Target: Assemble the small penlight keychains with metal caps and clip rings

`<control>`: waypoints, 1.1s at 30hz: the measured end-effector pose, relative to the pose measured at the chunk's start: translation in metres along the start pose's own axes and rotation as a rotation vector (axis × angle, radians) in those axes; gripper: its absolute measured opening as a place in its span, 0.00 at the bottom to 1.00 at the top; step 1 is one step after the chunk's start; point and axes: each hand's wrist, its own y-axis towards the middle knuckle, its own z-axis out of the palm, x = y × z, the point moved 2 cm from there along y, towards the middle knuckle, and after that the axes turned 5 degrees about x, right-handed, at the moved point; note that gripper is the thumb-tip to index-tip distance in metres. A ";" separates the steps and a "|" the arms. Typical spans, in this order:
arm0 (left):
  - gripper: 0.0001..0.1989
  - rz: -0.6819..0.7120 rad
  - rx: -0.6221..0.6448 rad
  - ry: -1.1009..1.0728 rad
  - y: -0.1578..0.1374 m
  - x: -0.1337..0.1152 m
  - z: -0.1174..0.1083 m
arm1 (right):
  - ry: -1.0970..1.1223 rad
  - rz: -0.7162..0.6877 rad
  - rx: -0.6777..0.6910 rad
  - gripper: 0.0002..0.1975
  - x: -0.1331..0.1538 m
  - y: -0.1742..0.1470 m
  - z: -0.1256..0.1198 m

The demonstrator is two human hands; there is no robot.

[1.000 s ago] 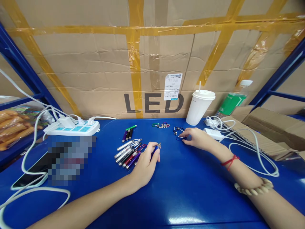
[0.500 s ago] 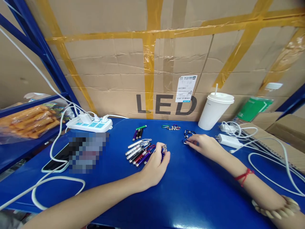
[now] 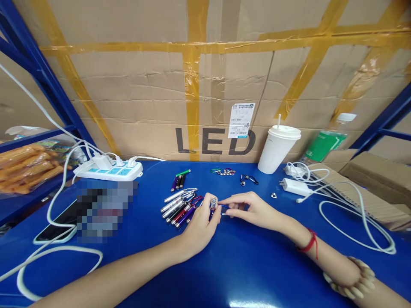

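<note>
Slender metallic pens (image 3: 180, 209) in silver, black, red and purple lie fanned on a blue table (image 3: 257, 265), several with clips at their ends, while shorter tubes (image 3: 177, 183) rest just beyond, a green one (image 3: 183, 173) laid across purple and black. Beside the fan, the left hand (image 3: 201, 218) is wrapped around a metal-tipped pen (image 3: 213, 202), its silver end showing between thumb and forefinger, the rest mostly hidden by the fingers. Just beside that grip, a blue clip (image 3: 224, 207) is pinched between the thumb and fingers of the right hand (image 3: 252, 206); whether clip and pen are joined cannot be told. Farther back on the table, small round metal pieces (image 3: 228, 171) cluster near a green clip (image 3: 215, 170), to the left of a dark clip (image 3: 254, 179). A lidded white cup (image 3: 276, 150) with a straw stands before a taped carton (image 3: 144, 85) lettered LED, with a small metal fitting (image 3: 273, 195) lying nearer the camera. Next come a white charger (image 3: 296, 187), its prongs pointing left, a red cord (image 3: 311, 242) tied around the right wrist, a green-labelled bottle (image 3: 326, 146) and, at far right, an open cardboard box (image 3: 382, 169).
</note>
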 end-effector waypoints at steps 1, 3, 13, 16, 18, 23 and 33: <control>0.09 0.006 -0.021 0.017 0.000 0.000 0.000 | -0.068 -0.028 -0.016 0.18 0.001 -0.001 0.000; 0.08 0.014 -0.057 0.049 0.000 0.001 -0.001 | -0.201 -0.083 -0.035 0.18 0.005 -0.003 0.001; 0.08 0.011 -0.053 0.073 0.001 0.001 0.000 | -0.569 -0.158 0.000 0.15 0.011 -0.004 0.009; 0.08 0.021 -0.053 0.071 0.001 0.002 0.000 | -0.622 -0.186 -0.024 0.14 0.011 -0.004 0.010; 0.08 0.029 -0.052 0.074 0.001 0.002 0.000 | -0.648 -0.216 -0.054 0.13 0.011 -0.003 0.011; 0.09 0.031 -0.017 0.064 0.001 0.002 0.001 | -0.629 -0.247 -0.128 0.13 0.012 -0.002 0.012; 0.15 -0.004 0.085 -0.048 -0.004 0.002 0.003 | -0.393 -0.237 -0.439 0.15 0.011 -0.007 0.002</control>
